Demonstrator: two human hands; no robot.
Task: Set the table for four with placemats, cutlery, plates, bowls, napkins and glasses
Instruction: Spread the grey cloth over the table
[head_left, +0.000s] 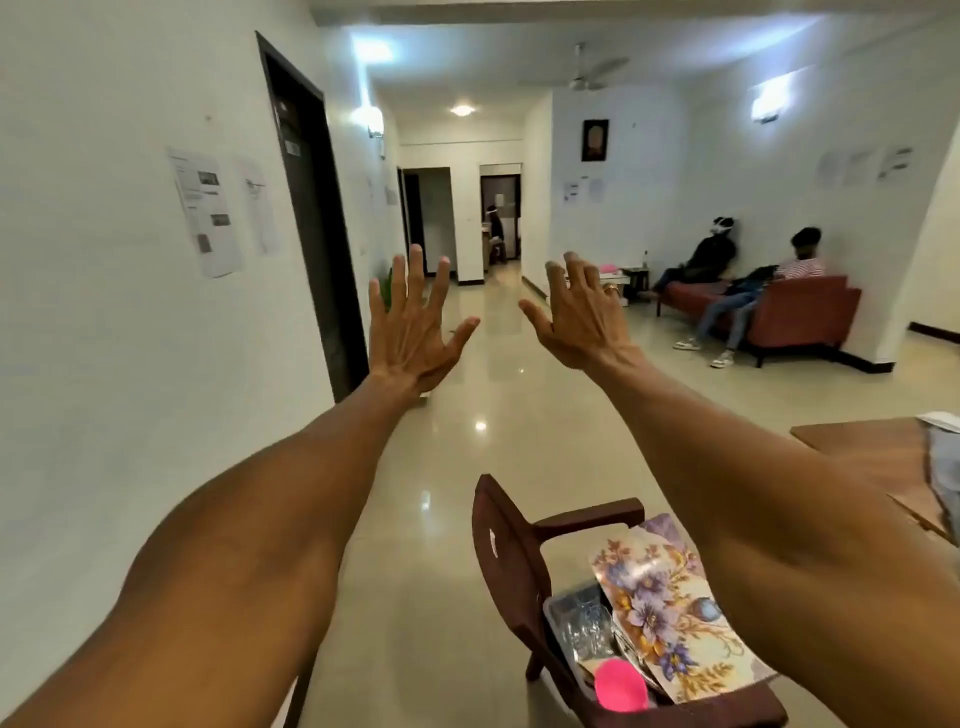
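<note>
Left hand (413, 322) and right hand (582, 317), frame centre: fingers spread wide, holding nothing. Floral placemats (670, 608) and other tableware sit on the chair (511, 566), lower right. Table (878, 452), right edge, shows no setting; apparently everything remains

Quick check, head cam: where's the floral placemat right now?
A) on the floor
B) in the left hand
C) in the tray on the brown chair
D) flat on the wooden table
C: the floral placemat sticks up out of the tray on the brown chair, while the left hand and right hand are raised, spread and hold nothing.
</note>
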